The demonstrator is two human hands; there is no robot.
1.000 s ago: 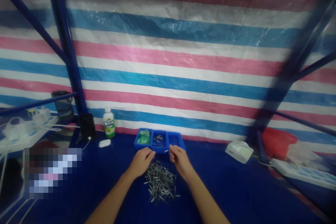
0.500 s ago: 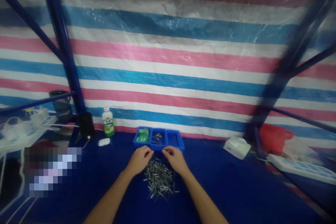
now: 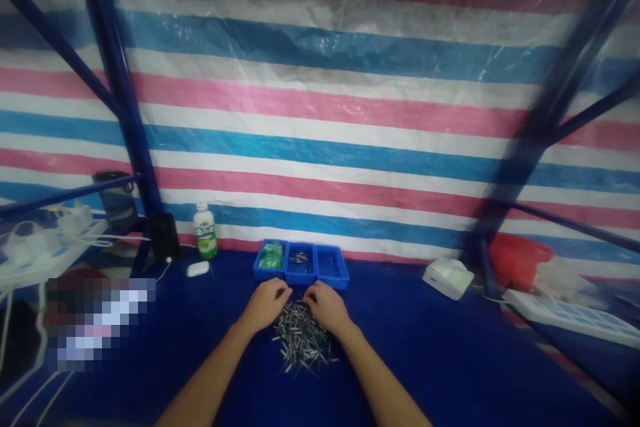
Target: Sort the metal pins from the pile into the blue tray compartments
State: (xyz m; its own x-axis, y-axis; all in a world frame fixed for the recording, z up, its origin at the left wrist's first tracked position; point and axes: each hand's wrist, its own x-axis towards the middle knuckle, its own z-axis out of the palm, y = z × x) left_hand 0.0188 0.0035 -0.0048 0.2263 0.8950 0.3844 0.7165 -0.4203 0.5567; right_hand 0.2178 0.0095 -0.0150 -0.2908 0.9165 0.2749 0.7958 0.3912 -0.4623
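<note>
A heap of slim silver metal pins (image 3: 303,343), which look like blind rivets, lies on the blue tabletop between my forearms. My left hand (image 3: 267,301) is at the heap's far left edge, thumb and fingertips pinched together; anything between them is too small to make out. Over the heap's far right edge, my right hand (image 3: 325,303) curls its fingers down toward the pins, and its fingertips are partly hidden. Just beyond both hands stand three joined blue trays: the left tray (image 3: 257,273) holds small green-and-clear packets, the middle tray (image 3: 300,277) some metal pins, the right tray (image 3: 333,273) perhaps one pin.
A white bottle (image 3: 205,230) with a green label, a white case (image 3: 198,269) and a black device (image 3: 164,238) stand back left. Power strips and cables lie far left. At right are a tissue pack (image 3: 449,278), a red bag (image 3: 520,260) and a white power strip (image 3: 575,320).
My right hand has moved slightly left and nearer to me, its fingertips now at the heap's edge. My left hand stays almost in place.
</note>
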